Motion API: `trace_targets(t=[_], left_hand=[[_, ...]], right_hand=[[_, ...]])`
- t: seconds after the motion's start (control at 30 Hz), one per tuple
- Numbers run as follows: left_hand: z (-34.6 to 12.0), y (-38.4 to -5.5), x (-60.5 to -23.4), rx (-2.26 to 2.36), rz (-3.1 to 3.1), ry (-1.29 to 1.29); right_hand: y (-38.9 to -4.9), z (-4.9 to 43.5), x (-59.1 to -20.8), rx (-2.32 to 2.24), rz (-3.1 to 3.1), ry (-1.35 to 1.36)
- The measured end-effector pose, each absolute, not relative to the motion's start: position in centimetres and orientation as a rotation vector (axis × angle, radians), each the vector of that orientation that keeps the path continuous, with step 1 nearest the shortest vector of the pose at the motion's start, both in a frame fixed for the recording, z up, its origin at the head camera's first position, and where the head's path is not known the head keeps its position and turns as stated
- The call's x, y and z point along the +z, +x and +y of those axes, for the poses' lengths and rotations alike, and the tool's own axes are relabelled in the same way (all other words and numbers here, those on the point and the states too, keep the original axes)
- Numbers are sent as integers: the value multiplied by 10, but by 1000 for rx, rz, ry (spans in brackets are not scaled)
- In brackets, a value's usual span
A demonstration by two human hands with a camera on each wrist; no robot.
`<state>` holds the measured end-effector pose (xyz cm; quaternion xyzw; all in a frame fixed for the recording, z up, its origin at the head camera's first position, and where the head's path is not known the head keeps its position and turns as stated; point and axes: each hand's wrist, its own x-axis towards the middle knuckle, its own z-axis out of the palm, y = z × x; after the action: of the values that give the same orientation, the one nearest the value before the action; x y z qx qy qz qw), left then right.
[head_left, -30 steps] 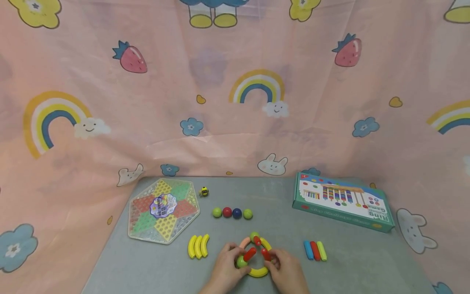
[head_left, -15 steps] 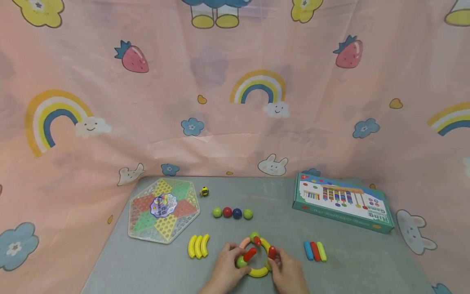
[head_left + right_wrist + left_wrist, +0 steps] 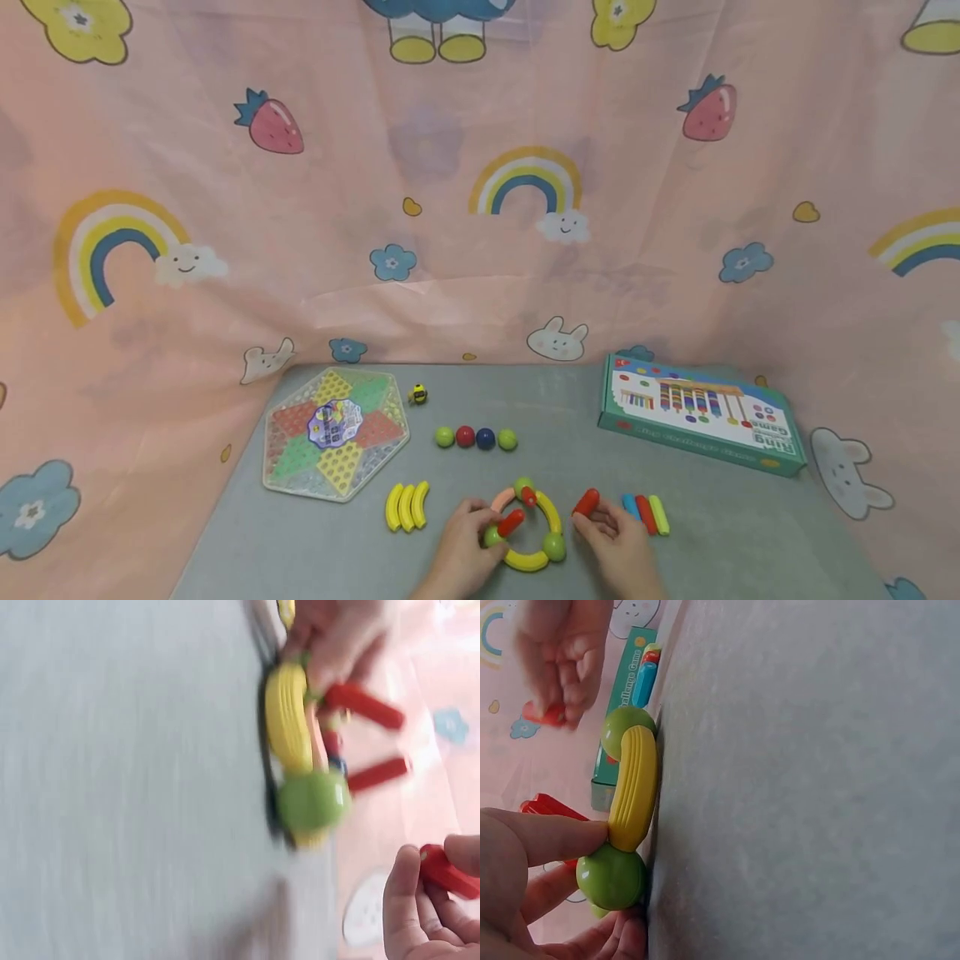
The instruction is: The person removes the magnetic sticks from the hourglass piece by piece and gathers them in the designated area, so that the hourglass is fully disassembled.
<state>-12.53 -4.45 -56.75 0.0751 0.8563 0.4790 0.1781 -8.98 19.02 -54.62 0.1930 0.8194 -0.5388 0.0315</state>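
On the grey table lies a ring of curved sticks joined by green balls. Its pieces include a front yellow curved stick [image 3: 527, 561], a yellow one [image 3: 551, 512] at right and a pink one [image 3: 503, 500]. My left hand [image 3: 461, 546] pinches the left green ball [image 3: 611, 877], thumb at the yellow stick's end. Two red sticks stick up from the ring, one from that ball [image 3: 512, 522], another from the far green ball [image 3: 523, 484]. Right of the ring, my right hand [image 3: 618, 542] pinches a loose red stick [image 3: 448, 871]. The right green ball [image 3: 554, 547] carries no upright stick.
Three yellow curved sticks [image 3: 407, 507] lie left of the ring. Several balls [image 3: 486, 438] form a row behind it. Blue, red and light-green sticks [image 3: 647, 515] lie beside my right hand. Farther back are a hexagonal game board [image 3: 337, 433], a small bee toy [image 3: 418, 394] and a green box [image 3: 701, 414].
My right hand has pulled the red stick off the right green ball and moved right with it, away from the ring. My left hand stays at the left ball.
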Motion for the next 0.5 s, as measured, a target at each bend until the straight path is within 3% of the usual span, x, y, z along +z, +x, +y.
trace_targets(t=[0.5], left_hand=[[-46, -126, -566, 1327, 2523, 210]], right_hand=[[-96, 297, -552, -1062, 2826, 589]])
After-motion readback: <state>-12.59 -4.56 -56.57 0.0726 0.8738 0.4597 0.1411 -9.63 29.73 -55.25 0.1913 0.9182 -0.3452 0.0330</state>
